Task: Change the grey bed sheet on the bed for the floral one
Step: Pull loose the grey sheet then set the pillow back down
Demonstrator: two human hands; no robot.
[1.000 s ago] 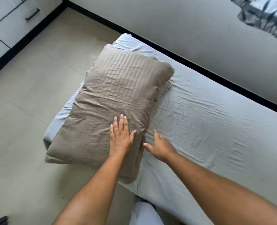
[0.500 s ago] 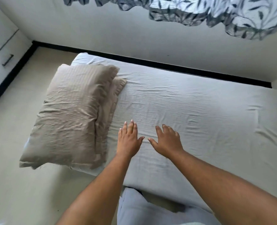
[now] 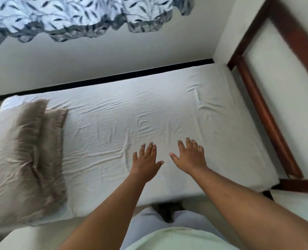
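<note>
left hand [image 3: 146, 164]: fingers released, spread | right hand [image 3: 191, 159]: likewise | grey bed sheet [image 3: 167, 112] beneath fingers | beige pillows [image 3: 23, 152] leftward

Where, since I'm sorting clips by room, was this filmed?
Most likely a bedroom: a bed with a grey sheet, two beige pillows at its end, and leaf-print fabric hanging above.

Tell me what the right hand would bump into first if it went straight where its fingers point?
Likely the grey sheet, since the open right hand hovers low over it. Skimming level, the way looks free across to the far wall. Depth is unclear.
</note>
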